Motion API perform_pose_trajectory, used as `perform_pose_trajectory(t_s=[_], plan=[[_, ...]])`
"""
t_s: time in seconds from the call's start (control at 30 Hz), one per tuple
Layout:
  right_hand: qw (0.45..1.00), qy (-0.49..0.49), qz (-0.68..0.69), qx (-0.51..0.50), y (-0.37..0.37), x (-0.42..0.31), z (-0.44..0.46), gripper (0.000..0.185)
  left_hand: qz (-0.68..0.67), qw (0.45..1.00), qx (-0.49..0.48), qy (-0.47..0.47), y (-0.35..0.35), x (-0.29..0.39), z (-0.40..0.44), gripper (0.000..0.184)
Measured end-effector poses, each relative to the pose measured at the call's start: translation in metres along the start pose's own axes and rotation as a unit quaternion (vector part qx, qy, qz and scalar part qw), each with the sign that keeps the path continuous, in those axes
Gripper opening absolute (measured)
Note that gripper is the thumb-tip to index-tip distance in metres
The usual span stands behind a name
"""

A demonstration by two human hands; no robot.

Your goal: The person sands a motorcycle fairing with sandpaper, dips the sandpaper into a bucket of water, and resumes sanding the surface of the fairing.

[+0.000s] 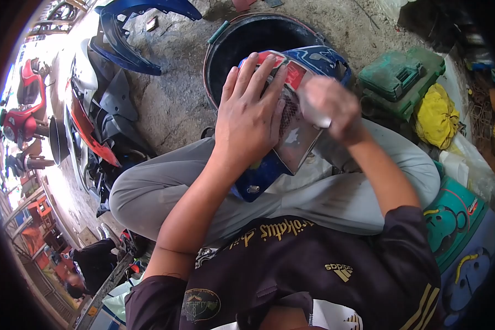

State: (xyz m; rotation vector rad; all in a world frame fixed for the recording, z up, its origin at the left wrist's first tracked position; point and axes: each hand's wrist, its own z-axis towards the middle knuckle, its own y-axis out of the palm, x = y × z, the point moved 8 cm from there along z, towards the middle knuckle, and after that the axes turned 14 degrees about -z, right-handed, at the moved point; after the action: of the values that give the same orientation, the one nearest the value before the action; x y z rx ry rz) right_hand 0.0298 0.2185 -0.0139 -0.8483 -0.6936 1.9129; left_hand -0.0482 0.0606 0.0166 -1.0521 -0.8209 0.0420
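A dark shirt filled the bottom centre of the frame, and above it grey trousers spread across the middle, knees bent to either side. Body parts of motorcycles lay heaped at centre left. A black bucket stood at upper centre on the rough floor. The blue panel, with red and white markings and a worn grey patch, slanted from the bucket's right rim down over the lap, in the middle of the frame. A curved blue part lay at upper left, and a green case at upper right.

The left hand lay flat on the panel near the centre, its fingers straight and slightly parted, gripping nothing. A yellow bundle sat at right, just beside the case. The right hand, blurred, was just right of centre over the panel, its fingers curled tight around a pale piece, the smallest thing there; what it was could not be told.
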Motion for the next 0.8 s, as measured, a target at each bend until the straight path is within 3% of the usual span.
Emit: perform_pose_trajectory(t_s=[0.07, 0.17, 0.3, 0.43, 0.5, 0.63, 0.77, 0.8], plan=[[0.999, 0.042, -0.034, -0.001, -0.004, 0.024, 0.006, 0.016, 0.001, 1.000, -0.001, 0.002, 0.000, 0.001, -0.001, 0.055], [0.999, -0.040, -0.023, -0.013, -0.008, -0.023, 0.007, 0.018, 0.002, 1.000, 0.003, 0.001, -0.001, 0.002, 0.000, 0.054], [0.998, 0.028, -0.051, -0.005, -0.005, 0.020, 0.009, 0.018, -0.001, 1.000, 0.003, 0.007, -0.001, 0.000, -0.001, 0.054], [0.999, -0.035, -0.016, 0.008, 0.001, -0.006, -0.006, 0.020, -0.005, 1.000, 0.007, 0.006, -0.002, -0.002, -0.002, 0.054], [1.000, 0.012, -0.023, 0.003, 0.001, 0.024, 0.003, 0.020, -0.009, 1.000, 0.009, 0.010, -0.002, -0.002, -0.001, 0.054], [0.999, -0.039, -0.006, -0.017, -0.004, -0.017, 0.005, 0.026, -0.003, 1.000, 0.004, 0.003, -0.002, -0.003, -0.001, 0.054], [0.999, 0.030, -0.034, -0.017, 0.000, 0.029, 0.001, 0.021, -0.009, 1.000, 0.007, 0.013, -0.002, -0.002, -0.002, 0.054], [1.000, -0.002, -0.021, -0.004, -0.001, 0.015, 0.000, 0.021, -0.008, 1.000, 0.006, 0.009, -0.002, -0.002, -0.002, 0.054]])
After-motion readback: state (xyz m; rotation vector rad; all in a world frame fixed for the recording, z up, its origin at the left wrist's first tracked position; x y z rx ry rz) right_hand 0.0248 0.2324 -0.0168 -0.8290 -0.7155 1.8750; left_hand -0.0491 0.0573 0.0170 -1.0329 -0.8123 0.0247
